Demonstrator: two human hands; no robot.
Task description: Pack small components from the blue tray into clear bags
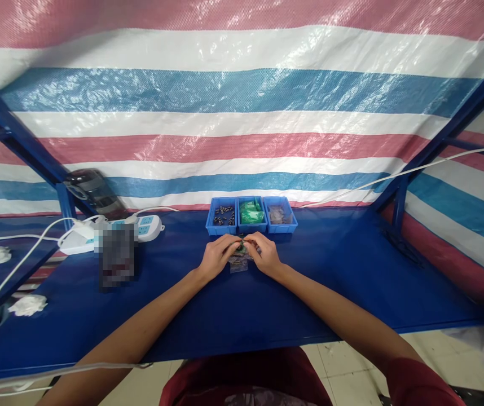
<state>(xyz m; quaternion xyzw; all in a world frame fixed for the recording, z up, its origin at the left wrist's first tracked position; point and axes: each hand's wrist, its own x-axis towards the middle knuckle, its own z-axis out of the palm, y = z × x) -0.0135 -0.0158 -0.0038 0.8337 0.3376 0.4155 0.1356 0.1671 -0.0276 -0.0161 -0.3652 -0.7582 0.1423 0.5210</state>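
Note:
My left hand (216, 255) and my right hand (264, 254) meet at the middle of the blue table. Both are closed, thumbs and fingertips pinched together around something small, with a bit of dark green showing; the fingers hide most of it. Just below the fingertips lie small clear plastic bags (238, 265). Beyond my hands, three blue bins stand side by side. Small dark metallic parts (224, 215) are in the left bin (221, 230). Green packets (252, 213) fill the middle bin (251, 228). Small clear packets (279, 215) lie in the right bin (282, 228).
On the left of the table (309, 304) are a white power strip (151, 228) with cables, a blurred-out dark object (117, 259) and a dark bottle (96, 192). Crumpled white tissue (28, 305) lies farther left. Blue frame posts and a striped tarp (242, 124) enclose the back.

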